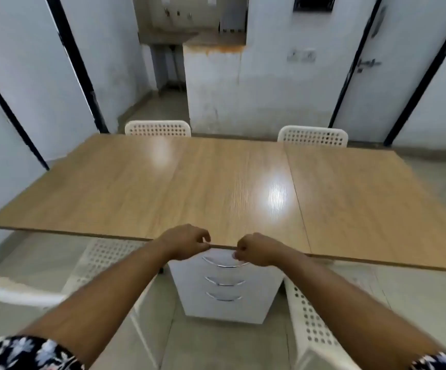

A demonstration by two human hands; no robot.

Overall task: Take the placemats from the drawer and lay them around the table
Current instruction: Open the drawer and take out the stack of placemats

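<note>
Hands first, going left to right. The left hand (186, 243) has its fingers curled at the near edge of the table (216, 182); whether it pinches that edge or holds nothing I cannot tell. Just to its right, the right hand (256, 249) has its fingers bent over the handle of the top drawer (226, 260), seemingly gripping it, though the contact is partly hidden.

Judging from this, the task is at its very start: the drawer looks closed and has yet to be pulled out. No placemats are visible; presumably they lie inside the drawer unit (227, 289) directly beneath both hands. The next move calls for a straight pull toward the body, with enough clearance under the tabletop to lift the mats out.

Counts: three drawers, each with one curved metal handle; one table; four white perforated chairs, two beyond the hands at the far side and two near ones flanking the forearms.
</note>
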